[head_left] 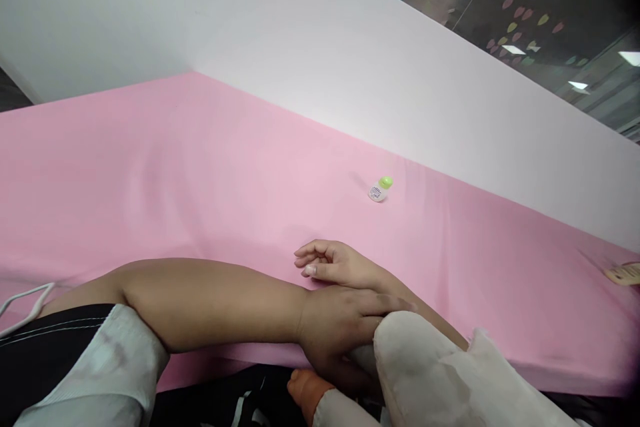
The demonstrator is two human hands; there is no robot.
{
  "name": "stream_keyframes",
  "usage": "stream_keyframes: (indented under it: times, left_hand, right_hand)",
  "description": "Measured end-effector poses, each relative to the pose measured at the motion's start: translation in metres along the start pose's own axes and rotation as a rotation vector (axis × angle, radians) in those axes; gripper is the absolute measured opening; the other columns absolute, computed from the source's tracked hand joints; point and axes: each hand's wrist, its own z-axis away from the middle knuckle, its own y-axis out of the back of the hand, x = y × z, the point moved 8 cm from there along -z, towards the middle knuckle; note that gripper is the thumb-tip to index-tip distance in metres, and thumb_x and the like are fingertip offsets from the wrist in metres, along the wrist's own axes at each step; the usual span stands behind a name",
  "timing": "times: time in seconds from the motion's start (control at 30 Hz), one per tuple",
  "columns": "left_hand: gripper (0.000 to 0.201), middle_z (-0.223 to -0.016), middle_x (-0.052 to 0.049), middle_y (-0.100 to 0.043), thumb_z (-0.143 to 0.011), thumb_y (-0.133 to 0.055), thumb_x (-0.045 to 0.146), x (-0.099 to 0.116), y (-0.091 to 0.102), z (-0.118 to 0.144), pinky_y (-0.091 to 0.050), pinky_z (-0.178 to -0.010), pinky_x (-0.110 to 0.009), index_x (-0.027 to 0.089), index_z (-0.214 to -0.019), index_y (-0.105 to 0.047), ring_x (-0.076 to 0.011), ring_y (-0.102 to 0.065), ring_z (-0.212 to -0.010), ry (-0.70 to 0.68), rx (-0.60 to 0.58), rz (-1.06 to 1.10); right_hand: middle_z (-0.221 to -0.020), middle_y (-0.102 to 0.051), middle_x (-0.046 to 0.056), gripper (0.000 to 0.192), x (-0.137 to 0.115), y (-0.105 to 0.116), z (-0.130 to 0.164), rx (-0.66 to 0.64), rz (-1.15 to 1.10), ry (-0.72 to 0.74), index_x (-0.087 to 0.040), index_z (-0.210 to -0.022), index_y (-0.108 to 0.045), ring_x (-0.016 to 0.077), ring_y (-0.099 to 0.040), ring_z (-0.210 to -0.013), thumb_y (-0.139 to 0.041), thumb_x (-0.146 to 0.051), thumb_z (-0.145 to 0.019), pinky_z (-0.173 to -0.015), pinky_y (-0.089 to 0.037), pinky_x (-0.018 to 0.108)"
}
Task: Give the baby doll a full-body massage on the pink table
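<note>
the left hand [345,333] lies across the right forearm at the near edge of the pink desk [175,173], its fingers wrapped over a pale sleeve [430,367]. the right hand [340,263] rests on the desk, fingers loosely curled, holding nothing. a small bottle [380,189] with a green cap lies farther back on the desk, well apart from both hands.

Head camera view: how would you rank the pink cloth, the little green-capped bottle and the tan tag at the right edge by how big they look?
1. pink cloth, by far the largest, filling most of the picture.
2 and 3. small bottle and tan tag look alike in size; the tag is cut off by the edge, so no sure ranking.
</note>
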Motion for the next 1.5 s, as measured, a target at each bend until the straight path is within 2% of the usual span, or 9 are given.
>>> stream_keyframes:
  times: [0.3, 0.7, 0.9, 1.13, 1.33, 1.5]
  left_hand:
    - [0.089, -0.167, -0.024, -0.053, -0.083, -0.076, 0.058, -0.006, -0.005, 0.004, -0.054, -0.122, -0.046, 0.009, -0.155, -0.059, -0.0399, -0.06, -0.149, 0.08, -0.04, -0.022]
    - [0.082, -0.163, -0.028, -0.054, -0.09, -0.072, 0.056, 0.005, 0.004, 0.001, -0.051, -0.126, -0.044, 0.002, -0.15, -0.06, -0.0384, -0.057, -0.153, -0.046, 0.011, -0.084]
    - [0.084, -0.161, -0.026, -0.057, -0.088, -0.073, 0.057, 0.006, 0.006, 0.002, -0.052, -0.125, -0.04, 0.003, -0.151, -0.06, -0.0369, -0.061, -0.148, -0.074, 0.062, -0.088]
    - [0.077, -0.165, -0.025, -0.054, -0.094, -0.067, 0.053, 0.006, 0.005, 0.003, -0.049, -0.127, -0.038, 0.005, -0.153, -0.058, -0.0347, -0.058, -0.153, -0.035, 0.033, -0.068]
    - [0.083, -0.158, -0.025, -0.061, -0.09, -0.071, 0.055, 0.001, 0.004, 0.002, -0.051, -0.126, -0.042, 0.006, -0.155, -0.054, -0.0359, -0.062, -0.148, -0.009, 0.046, -0.025]
    - [0.077, -0.138, -0.015, -0.076, -0.082, -0.077, 0.047, 0.0, 0.011, -0.004, -0.061, -0.113, -0.044, 0.019, -0.151, -0.059, -0.0356, -0.074, -0.129, 0.165, 0.074, 0.043]
  right_hand:
    - [-0.135, -0.073, 0.008, 0.043, -0.002, -0.001, 0.002, 0.007, -0.021, -0.02, -0.027, -0.124, -0.074, 0.0255, -0.067, -0.13, -0.091, -0.042, -0.088, -0.111, -0.056, 0.044]
    - [-0.135, -0.073, 0.008, 0.042, -0.001, 0.002, 0.002, 0.017, -0.006, -0.015, -0.027, -0.124, -0.075, 0.0251, -0.067, -0.129, -0.091, -0.04, -0.088, -0.111, -0.055, 0.045]
    - [-0.134, -0.072, 0.009, 0.043, 0.006, 0.004, 0.0, 0.029, -0.038, -0.033, -0.026, -0.129, -0.076, 0.0235, -0.067, -0.126, -0.088, -0.043, -0.092, -0.113, -0.054, 0.044]
    - [-0.133, -0.072, 0.008, 0.037, 0.0, 0.003, 0.001, 0.022, 0.002, -0.041, -0.026, -0.129, -0.076, 0.0212, -0.068, -0.12, -0.085, -0.038, -0.095, -0.11, -0.053, 0.042]
    - [-0.13, -0.072, 0.008, 0.034, -0.003, 0.003, 0.002, 0.022, -0.007, -0.035, -0.025, -0.126, -0.077, 0.0199, -0.068, -0.115, -0.085, -0.037, -0.095, -0.108, -0.053, 0.041]
    - [-0.13, -0.071, 0.008, 0.039, -0.006, 0.003, 0.002, 0.015, -0.018, -0.039, -0.024, -0.126, -0.077, 0.0193, -0.068, -0.113, -0.088, -0.042, -0.093, -0.108, -0.052, 0.04]
